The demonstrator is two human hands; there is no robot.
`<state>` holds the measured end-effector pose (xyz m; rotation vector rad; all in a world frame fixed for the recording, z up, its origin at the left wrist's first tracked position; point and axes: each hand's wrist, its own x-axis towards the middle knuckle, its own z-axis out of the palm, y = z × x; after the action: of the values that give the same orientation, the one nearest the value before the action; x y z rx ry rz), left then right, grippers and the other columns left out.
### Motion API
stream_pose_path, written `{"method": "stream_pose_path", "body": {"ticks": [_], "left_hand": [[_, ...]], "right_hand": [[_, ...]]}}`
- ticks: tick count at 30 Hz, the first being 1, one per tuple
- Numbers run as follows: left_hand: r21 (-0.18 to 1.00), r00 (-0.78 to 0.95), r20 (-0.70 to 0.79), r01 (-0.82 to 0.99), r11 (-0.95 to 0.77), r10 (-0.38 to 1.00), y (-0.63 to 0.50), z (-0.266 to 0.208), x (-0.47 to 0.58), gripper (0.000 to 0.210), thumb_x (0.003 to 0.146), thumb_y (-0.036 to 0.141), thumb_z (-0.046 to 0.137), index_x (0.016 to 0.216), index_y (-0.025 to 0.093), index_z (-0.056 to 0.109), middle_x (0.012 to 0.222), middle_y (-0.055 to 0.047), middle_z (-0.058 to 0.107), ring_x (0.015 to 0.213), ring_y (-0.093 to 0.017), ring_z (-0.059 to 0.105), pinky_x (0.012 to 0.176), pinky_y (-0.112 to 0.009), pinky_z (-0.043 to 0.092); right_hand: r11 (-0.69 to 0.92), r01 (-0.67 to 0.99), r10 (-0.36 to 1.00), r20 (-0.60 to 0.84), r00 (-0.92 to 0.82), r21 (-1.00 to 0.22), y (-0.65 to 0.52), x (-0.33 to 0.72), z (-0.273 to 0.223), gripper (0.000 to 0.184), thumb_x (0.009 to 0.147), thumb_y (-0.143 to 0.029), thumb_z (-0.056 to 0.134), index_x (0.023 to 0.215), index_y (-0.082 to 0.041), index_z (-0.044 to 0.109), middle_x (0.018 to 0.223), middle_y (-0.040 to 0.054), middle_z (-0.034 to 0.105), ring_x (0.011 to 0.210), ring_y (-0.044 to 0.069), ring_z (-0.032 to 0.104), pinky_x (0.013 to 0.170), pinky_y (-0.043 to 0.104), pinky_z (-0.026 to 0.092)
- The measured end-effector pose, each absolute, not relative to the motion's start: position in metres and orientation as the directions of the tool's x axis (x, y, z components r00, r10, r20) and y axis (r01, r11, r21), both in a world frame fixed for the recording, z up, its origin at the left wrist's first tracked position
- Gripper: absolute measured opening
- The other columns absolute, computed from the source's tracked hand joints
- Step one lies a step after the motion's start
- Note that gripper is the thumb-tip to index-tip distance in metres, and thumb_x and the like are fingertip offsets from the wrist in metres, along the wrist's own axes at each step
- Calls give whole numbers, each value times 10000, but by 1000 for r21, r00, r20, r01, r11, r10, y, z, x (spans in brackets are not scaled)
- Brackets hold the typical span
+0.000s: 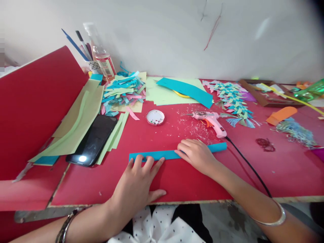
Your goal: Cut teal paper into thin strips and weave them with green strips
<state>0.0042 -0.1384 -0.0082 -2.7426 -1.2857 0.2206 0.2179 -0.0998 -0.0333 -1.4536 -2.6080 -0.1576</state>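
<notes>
A long blue paper strip lies crosswise on the red table before me. My left hand rests on its left end, fingers spread with the tips on the paper and the thumb out on the table. Farther right, my right hand lies across the strip with its fingers stretched flat, hiding part of it. The strip's right end sticks out beyond that hand. Just behind it lies a pink glue gun, its black cord running toward the table's front edge.
A white lid and a heap of paper strips lie behind. At left are a phone, green strips and a bottle. A woven paper piece, a brown frame and dark red thread lie right.
</notes>
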Motion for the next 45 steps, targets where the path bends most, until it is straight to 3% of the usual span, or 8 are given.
{"method": "stream_pose_path", "body": {"ticks": [11, 17, 26, 30, 33, 37, 41, 45], "left_hand": [[-110, 634, -55, 764, -636, 771, -139, -11, -20, 581, 784, 545, 349, 1248, 197, 394, 1196, -66, 478, 1057, -242, 400, 823, -339, 376], [-156, 613, -45, 775, -612, 789, -140, -7, -41, 553, 753, 496, 466, 1190, 158, 469, 1117, -72, 554, 966, -229, 486, 856, -352, 347], [-251, 702, 108, 705, -664, 704, -143, -12, -57, 420, 824, 389, 388, 1068, 98, 570, 1062, -103, 589, 961, -234, 502, 901, -371, 299], [-258, 682, 107, 722, -642, 723, -140, -4, -56, 396, 840, 358, 359, 1021, 97, 596, 1044, -116, 593, 951, -251, 498, 873, -388, 323], [-258, 666, 164, 741, -620, 727, -135, 2, -42, 375, 843, 329, 360, 1048, 102, 577, 1077, -118, 569, 990, -250, 472, 874, -369, 325], [-173, 792, 225, 606, -777, 568, -130, -5, -16, 464, 834, 430, 336, 1149, 134, 505, 1131, -65, 533, 1020, -195, 440, 921, -291, 293], [-109, 754, 85, 657, -746, 652, -128, -20, -2, 612, 807, 551, 263, 1214, 131, 443, 1181, -81, 500, 1049, -221, 416, 924, -330, 290], [-91, 733, -23, 676, -731, 680, -133, -24, -3, 598, 808, 568, 208, 1298, 237, 297, 1286, -55, 408, 1088, -244, 384, 919, -400, 277]], "right_hand": [[523, 852, 844, 151, -514, -22, -98, 219, -34, 276, 852, -298, 394, 646, -166, 523, 628, 8, 539, 627, 135, 482, 605, 255, 251], [519, 854, 848, 150, -508, -41, -99, 220, -35, 275, 852, -307, 391, 653, -167, 519, 636, 12, 537, 639, 139, 482, 611, 254, 250], [531, 847, 835, 182, -519, -17, -99, 219, -37, 263, 845, -314, 405, 652, -172, 512, 636, 7, 533, 633, 137, 477, 607, 257, 250], [536, 844, 828, 196, -526, 2, -99, 220, -36, 259, 842, -311, 413, 648, -174, 513, 628, 7, 537, 623, 138, 476, 598, 258, 246], [538, 843, 823, 208, -529, 12, -101, 215, -34, 256, 837, -311, 426, 642, -174, 519, 616, 8, 541, 608, 138, 474, 587, 261, 241], [534, 846, 828, 202, -523, 4, -103, 197, -32, 252, 841, -309, 421, 654, -171, 520, 625, 11, 552, 616, 141, 480, 596, 266, 242], [537, 843, 830, 191, -524, -23, -106, 183, -32, 242, 845, -290, 408, 659, -173, 507, 631, 11, 549, 625, 144, 482, 605, 273, 247], [538, 838, 836, 183, -517, -94, -111, 190, -32, 209, 836, -306, 412, 714, -169, 512, 671, 21, 554, 659, 145, 485, 633, 269, 265]]}}
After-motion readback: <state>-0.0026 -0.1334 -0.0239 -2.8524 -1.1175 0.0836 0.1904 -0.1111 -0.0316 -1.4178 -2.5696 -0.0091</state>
